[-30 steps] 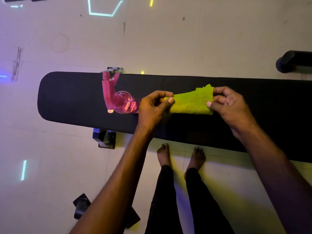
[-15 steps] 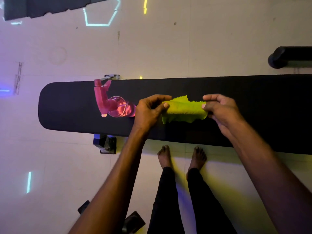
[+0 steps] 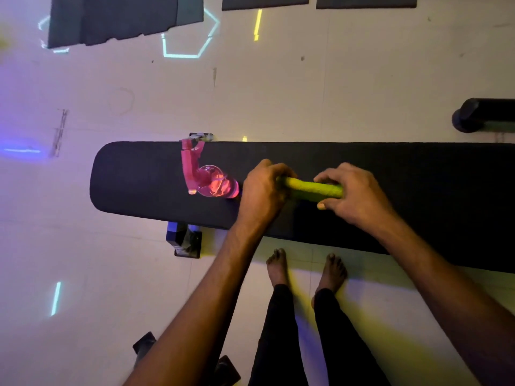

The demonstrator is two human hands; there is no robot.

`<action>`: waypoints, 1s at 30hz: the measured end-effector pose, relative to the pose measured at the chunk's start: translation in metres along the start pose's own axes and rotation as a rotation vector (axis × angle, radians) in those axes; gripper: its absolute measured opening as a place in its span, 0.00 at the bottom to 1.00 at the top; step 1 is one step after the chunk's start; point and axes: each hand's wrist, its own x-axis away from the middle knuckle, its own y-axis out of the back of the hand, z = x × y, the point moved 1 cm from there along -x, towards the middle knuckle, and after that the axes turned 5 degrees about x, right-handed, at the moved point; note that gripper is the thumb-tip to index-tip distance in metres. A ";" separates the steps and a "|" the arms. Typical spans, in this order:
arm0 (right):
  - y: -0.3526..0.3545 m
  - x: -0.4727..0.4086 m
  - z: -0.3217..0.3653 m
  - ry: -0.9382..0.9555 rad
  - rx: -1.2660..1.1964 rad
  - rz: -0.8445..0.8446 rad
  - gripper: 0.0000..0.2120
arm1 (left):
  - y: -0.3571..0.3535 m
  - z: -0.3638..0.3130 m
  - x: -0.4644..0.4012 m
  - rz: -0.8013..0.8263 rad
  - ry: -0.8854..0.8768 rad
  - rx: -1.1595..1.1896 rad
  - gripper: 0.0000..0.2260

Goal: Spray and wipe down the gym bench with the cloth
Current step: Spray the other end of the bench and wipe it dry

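Cloth (image 3: 313,188): yellow-green, gathered into a narrow roll lying lengthwise over the middle of the padded top, held at both ends. Left hand (image 3: 262,188): fingers curled round the left end of the roll, grip clamped on the cloth, knuckles turned upward. Right hand (image 3: 354,195): fingers arched over the right end and thumb tucked beneath, grip likewise clamped on the cloth. Whether the roll rests on the padding or is held just above it cannot be told from this view. Worktop (image 3: 404,174): long black gym bench with a rounded left end, running across the view from left to right. Spray bottle (image 3: 207,175): pink, translucent, seen from above on the worktop, just beside the left hand on its left, nozzle head pointed toward the far edge. Bench foot (image 3: 184,242): dark metal support showing below the near edge of the worktop, left of the forearms. Bare feet (image 3: 306,270): two, planted on the pale floor close to the near edge, black trouser legs below them. Black roller pad (image 3: 482,115): cylindrical, at the far right beyond the worktop. Dark mats (image 3: 122,18): laid on the floor along the top of the view, with coloured light reflections showing on the floor beside them.
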 end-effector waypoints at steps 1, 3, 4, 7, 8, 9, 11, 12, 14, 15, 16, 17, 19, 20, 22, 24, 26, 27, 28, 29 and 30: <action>-0.002 -0.001 0.003 0.004 0.060 0.007 0.18 | 0.000 0.000 0.001 -0.018 0.010 -0.037 0.10; -0.003 -0.002 0.003 0.016 0.112 -0.002 0.10 | 0.001 0.005 0.003 -0.041 0.051 -0.062 0.08; -0.002 -0.002 0.002 0.034 0.102 -0.013 0.10 | 0.001 0.010 0.004 -0.048 0.072 -0.043 0.08; 0.001 -0.001 -0.004 0.098 -0.130 -0.021 0.09 | 0.004 0.024 0.007 -0.030 0.156 0.230 0.07; 0.002 -0.001 -0.005 0.097 -0.242 0.012 0.09 | 0.004 0.027 0.009 -0.023 0.191 0.337 0.07; 0.001 -0.001 -0.005 0.091 -0.337 0.051 0.08 | 0.003 0.031 0.011 -0.027 0.220 0.416 0.07; -0.002 -0.002 -0.003 0.080 -0.457 0.091 0.09 | 0.000 0.037 0.016 -0.079 0.284 0.507 0.08; -0.003 -0.004 -0.001 0.073 -0.491 0.088 0.09 | -0.001 0.041 0.020 -0.112 0.328 0.538 0.10; -0.008 -0.009 0.005 0.070 -0.498 0.060 0.09 | -0.004 0.050 0.030 -0.155 0.424 0.557 0.12; -0.011 -0.012 0.009 0.078 -0.469 0.049 0.09 | -0.005 0.056 0.037 -0.170 0.469 0.541 0.12; -0.014 -0.014 0.014 0.087 -0.422 0.039 0.09 | -0.005 0.063 0.046 -0.182 0.508 0.520 0.12; -0.019 -0.016 0.020 0.095 -0.370 0.027 0.08 | -0.004 0.071 0.054 -0.196 0.541 0.504 0.12; -0.027 -0.019 0.033 0.100 -0.285 -0.002 0.08 | 0.001 0.085 0.070 -0.253 0.589 0.493 0.15; -0.030 -0.021 0.039 0.101 -0.262 -0.009 0.08 | 0.005 0.092 0.076 -0.302 0.601 0.497 0.18; -0.036 -0.024 0.051 0.105 -0.254 -0.011 0.08 | 0.016 0.105 0.083 -0.387 0.572 0.503 0.27; -0.041 -0.027 0.061 0.105 -0.281 -0.015 0.08 | 0.027 0.113 0.082 -0.416 0.475 0.486 0.35; -0.047 -0.031 0.069 0.108 -0.309 -0.019 0.07 | 0.038 0.115 0.076 -0.439 0.354 0.441 0.39; -0.049 -0.032 0.073 0.110 -0.314 -0.019 0.07 | 0.043 0.115 0.072 -0.453 0.304 0.428 0.40; -0.051 -0.034 0.076 0.108 -0.316 -0.016 0.07 | 0.047 0.115 0.066 -0.465 0.262 0.428 0.41; -0.054 -0.036 0.078 0.101 -0.318 -0.014 0.07 | 0.051 0.113 0.060 -0.471 0.223 0.435 0.42; -0.056 -0.038 0.079 0.092 -0.320 -0.012 0.08 | 0.056 0.111 0.054 -0.474 0.184 0.439 0.42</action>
